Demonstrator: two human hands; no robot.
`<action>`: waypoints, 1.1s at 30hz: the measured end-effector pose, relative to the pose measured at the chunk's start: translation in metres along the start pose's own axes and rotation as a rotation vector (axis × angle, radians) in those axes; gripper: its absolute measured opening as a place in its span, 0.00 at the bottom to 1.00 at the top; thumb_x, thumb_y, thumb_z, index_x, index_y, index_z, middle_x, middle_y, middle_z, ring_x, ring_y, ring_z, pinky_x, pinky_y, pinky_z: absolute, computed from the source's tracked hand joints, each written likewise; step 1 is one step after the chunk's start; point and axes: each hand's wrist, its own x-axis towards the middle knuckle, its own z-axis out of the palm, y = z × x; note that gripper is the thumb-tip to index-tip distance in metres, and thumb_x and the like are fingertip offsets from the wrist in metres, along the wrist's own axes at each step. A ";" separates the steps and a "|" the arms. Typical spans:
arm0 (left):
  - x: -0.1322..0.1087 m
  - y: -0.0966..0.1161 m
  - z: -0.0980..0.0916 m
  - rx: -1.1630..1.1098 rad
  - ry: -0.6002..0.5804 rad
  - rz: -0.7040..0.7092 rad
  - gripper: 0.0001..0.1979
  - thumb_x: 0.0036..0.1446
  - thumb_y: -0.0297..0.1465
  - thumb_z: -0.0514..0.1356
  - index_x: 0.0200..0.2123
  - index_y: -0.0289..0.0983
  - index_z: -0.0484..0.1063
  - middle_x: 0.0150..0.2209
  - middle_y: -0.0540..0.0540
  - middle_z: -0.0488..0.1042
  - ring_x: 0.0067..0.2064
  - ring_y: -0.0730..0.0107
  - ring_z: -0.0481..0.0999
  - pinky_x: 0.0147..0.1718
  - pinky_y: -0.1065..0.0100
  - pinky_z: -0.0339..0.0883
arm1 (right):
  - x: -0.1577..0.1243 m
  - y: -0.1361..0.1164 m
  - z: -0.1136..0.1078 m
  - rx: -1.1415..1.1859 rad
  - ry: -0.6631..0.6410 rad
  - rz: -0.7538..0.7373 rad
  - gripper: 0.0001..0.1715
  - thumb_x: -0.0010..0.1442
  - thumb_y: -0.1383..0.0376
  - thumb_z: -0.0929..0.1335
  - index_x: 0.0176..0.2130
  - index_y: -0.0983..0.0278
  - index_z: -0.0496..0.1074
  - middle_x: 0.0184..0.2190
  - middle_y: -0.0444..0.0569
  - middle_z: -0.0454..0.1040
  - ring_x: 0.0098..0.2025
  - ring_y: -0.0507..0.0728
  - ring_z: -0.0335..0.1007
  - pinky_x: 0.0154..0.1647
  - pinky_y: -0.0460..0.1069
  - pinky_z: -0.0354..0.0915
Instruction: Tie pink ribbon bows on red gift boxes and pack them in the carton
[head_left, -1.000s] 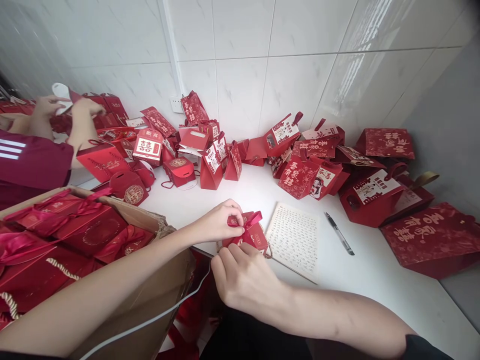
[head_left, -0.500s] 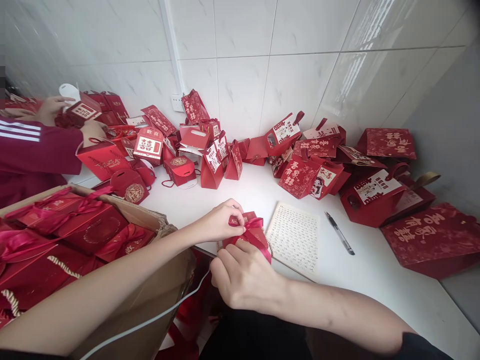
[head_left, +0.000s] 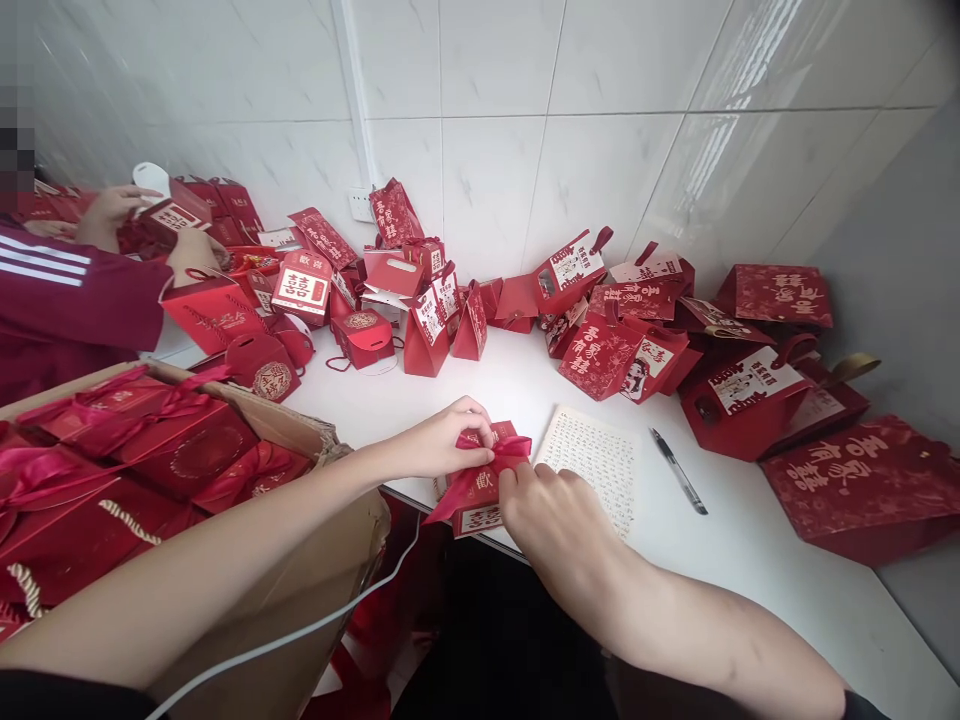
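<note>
A small red gift box [head_left: 480, 486] with gold and black characters sits at the front edge of the white table. A shiny pink-red ribbon [head_left: 511, 452] forms a bow on its top. My left hand [head_left: 450, 440] pinches the ribbon from the left, thumb and fingers pressed together at the knot. On the right side of the bow, my right hand [head_left: 551, 510] has its fingers curled and closed on the ribbon; the fingertips are partly hidden. One ribbon tail hangs to the lower left of the box.
An open notebook [head_left: 592, 465] and a pen [head_left: 679, 470] lie to the right. Red boxes [head_left: 600, 350] line the wall. A cardboard carton [head_left: 300, 425] of ribboned boxes stands left, with a white cable [head_left: 300, 632] before it. Another person's hands [head_left: 112, 210] hold a box.
My right hand has moved right and off the box front, uncovering its printed face. A ribbon tail now shows at the lower left. My left hand has stayed at the bow.
</note>
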 end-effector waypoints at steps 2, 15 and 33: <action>-0.001 0.000 -0.001 -0.001 -0.009 0.014 0.04 0.53 0.32 0.59 0.31 0.38 0.70 0.41 0.47 0.63 0.45 0.68 0.68 0.52 0.62 0.58 | 0.001 0.000 -0.002 0.020 -0.057 -0.020 0.10 0.43 0.81 0.68 0.27 0.70 0.69 0.23 0.54 0.73 0.23 0.58 0.71 0.18 0.48 0.59; -0.001 0.004 0.000 0.099 0.004 0.017 0.04 0.54 0.32 0.57 0.31 0.38 0.69 0.41 0.48 0.63 0.43 0.68 0.69 0.50 0.62 0.60 | 0.003 0.009 -0.010 0.043 -0.220 0.033 0.11 0.47 0.80 0.68 0.33 0.69 0.70 0.26 0.54 0.73 0.28 0.60 0.73 0.24 0.48 0.62; 0.000 -0.003 0.004 0.093 0.037 0.013 0.05 0.53 0.33 0.57 0.29 0.38 0.68 0.41 0.47 0.62 0.44 0.66 0.68 0.50 0.63 0.60 | 0.014 -0.021 0.018 0.043 0.506 -0.207 0.09 0.54 0.76 0.61 0.29 0.67 0.67 0.29 0.55 0.72 0.31 0.60 0.70 0.23 0.51 0.63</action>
